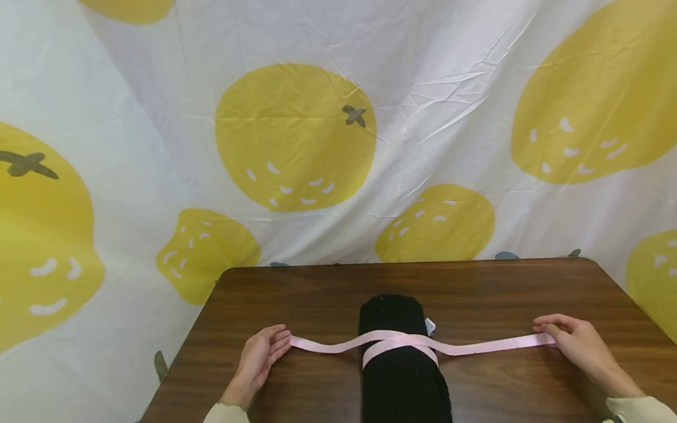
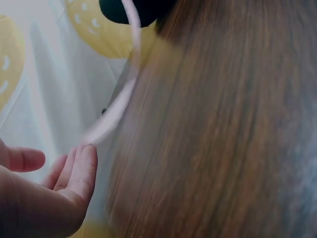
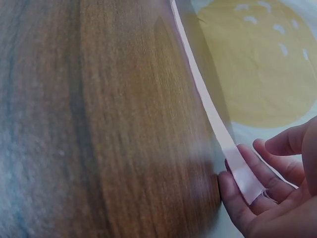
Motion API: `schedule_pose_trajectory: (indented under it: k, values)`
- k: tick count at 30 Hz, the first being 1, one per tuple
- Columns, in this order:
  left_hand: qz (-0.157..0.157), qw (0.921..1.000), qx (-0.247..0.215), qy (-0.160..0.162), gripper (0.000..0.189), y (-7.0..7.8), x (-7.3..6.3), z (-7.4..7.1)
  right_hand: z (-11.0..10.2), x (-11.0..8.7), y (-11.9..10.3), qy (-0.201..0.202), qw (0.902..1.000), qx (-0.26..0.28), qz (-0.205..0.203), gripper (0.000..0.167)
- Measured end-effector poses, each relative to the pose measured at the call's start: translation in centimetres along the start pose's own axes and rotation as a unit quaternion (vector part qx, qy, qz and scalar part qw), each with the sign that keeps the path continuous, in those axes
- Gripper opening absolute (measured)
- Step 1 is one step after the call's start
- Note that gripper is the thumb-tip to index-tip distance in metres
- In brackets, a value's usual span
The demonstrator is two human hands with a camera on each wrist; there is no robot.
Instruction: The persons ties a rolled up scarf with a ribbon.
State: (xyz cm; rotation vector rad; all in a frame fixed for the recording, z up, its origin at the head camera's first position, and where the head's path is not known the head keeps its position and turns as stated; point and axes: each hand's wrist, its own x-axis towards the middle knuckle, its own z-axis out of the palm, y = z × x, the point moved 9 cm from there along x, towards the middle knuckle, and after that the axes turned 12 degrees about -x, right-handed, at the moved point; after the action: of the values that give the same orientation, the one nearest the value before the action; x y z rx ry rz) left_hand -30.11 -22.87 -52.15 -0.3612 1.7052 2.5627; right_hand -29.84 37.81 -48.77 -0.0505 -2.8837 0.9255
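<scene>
A rolled black cloth (image 1: 402, 382) lies lengthwise on the table. Around its middle goes a pink ribbon (image 1: 404, 339), crossed over on top, its two ends stretched out to left and right. My left hand (image 1: 260, 358) is at the left end, fingers extended; in the left wrist view the ribbon (image 2: 116, 111) meets the fingertips and the thumb stands apart. At the other end is my right hand (image 1: 582, 346). The right wrist view has the ribbon (image 3: 210, 111) lying across the loosely bent fingers, with the thumb raised off it.
The brown wood-grain table (image 1: 296, 294) has rounded far corners. Behind it hangs a white curtain (image 1: 174, 76) printed with yellow fruit. A small white tag (image 1: 430, 326) sticks out on the roll's right side.
</scene>
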Motion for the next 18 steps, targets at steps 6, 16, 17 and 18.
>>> schedule_pose_trajectory:
  k: [6, 16, 17, 18]
  values:
    - [0.007, 1.0000, 0.007, 0.002, 0.045, 0.1, 0.1, -0.2, -0.4, 0.0, -0.4, 0.018, 0.9990, -0.040, -0.011, 0.025]
    - [0.034, 0.9979, 0.042, 0.035, 0.039, 1.2, -0.1, -0.1, -1.5, -0.2, -1.3, 0.062, 0.9948, -0.079, -0.019, 0.020]
    - [0.037, 0.9976, 0.044, 0.038, 0.037, 1.3, -0.2, 0.1, -1.6, -0.2, -1.5, 0.070, 0.9940, -0.081, -0.023, 0.019]
    - [0.041, 0.9973, 0.046, 0.041, 0.036, 1.5, -0.3, 0.2, -1.7, -0.2, -1.8, 0.077, 0.9934, -0.080, -0.027, 0.019]
